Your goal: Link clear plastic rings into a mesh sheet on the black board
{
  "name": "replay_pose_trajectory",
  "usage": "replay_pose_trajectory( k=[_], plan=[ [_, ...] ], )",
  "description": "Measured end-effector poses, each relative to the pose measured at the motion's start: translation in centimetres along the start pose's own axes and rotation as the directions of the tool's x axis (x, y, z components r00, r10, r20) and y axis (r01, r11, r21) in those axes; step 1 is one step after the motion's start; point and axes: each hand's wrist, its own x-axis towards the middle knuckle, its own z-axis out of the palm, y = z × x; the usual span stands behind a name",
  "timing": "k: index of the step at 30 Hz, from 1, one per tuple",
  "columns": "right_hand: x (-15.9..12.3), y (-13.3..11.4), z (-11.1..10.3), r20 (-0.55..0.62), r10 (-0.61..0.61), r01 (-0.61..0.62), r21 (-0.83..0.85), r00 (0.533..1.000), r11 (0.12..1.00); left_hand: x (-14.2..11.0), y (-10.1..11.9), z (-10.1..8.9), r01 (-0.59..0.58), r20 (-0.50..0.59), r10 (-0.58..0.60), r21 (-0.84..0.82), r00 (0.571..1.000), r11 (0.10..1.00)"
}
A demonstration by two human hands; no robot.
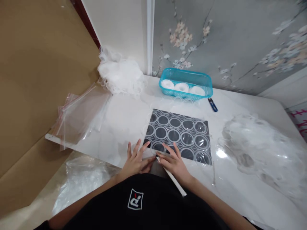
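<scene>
A black sheet patterned with pale rings (174, 135), covered in shiny clear plastic, lies on the white table in front of me. My left hand (136, 161) is at its near left corner, outer fingers spread over the edge, index finger and thumb closed on the near edge of the clear plastic bag. Beside it, my right hand (174, 161) pinches one end of a narrow white strip (176, 183) between thumb and index finger, while its other fingers rest on the sheet. The strip slants down across my black shirt. Both sets of fingertips nearly meet; the exact pinch points are partly hidden.
A blue basket (185, 75) with white ring rolls stands against the wall, blue thread snips (212, 104) beside it. White rings (122, 75) are heaped back left, clear bags (81, 115) lie left, more translucent rings (261, 150) right. A cardboard box (43, 80) rises at left.
</scene>
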Motion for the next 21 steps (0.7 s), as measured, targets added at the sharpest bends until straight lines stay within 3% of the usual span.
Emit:
replay_pose_trajectory(
  k=[4,7,9,13,15,17,19,21],
  plan=[
    [1.1,0.4,-0.8,-0.031,-0.023,0.02,-0.085,0.999,0.996,0.1,-0.1,0.1,0.002,0.035,-0.002,-0.011,0.999,1.0],
    [2.6,2.8,-2.5,-0.194,0.04,-0.064,-0.122,0.98,0.99,0.3,-0.1,0.1,-0.009,0.019,0.01,-0.02,1.0,1.0],
    [3.6,4.6,-4.3,-0.345,0.088,-0.142,-0.135,0.934,0.98,0.3,-0.1,0.1,-0.012,-0.007,0.012,-0.033,1.0,0.999],
    [3.8,6.3,-7.3,-0.599,0.183,-0.335,-0.152,0.78,0.93,0.2,-0.3,0.2,-0.03,-0.114,0.02,-0.089,0.993,0.996],
    [2.6,5.7,-7.5,-0.541,0.288,-0.359,-0.026,0.79,0.933,0.2,-0.4,0.4,-0.058,-0.169,0.039,-0.113,0.985,0.992],
    [0.8,4.7,-6.7,-0.318,0.385,-0.344,0.179,0.866,0.922,0.6,-0.4,0.6,-0.104,-0.18,0.082,-0.118,0.98,0.988],
    [-0.9,3.6,-5.6,-0.105,0.391,-0.339,0.33,0.914,0.881,1.2,-0.2,0.7,-0.178,-0.156,0.161,-0.104,0.974,0.978],
    [-2.1,2.8,-4.6,-0.004,0.369,-0.342,0.366,0.929,0.865,2.0,0.2,0.9,-0.253,-0.113,0.243,-0.081,0.963,0.964]
  ],
)
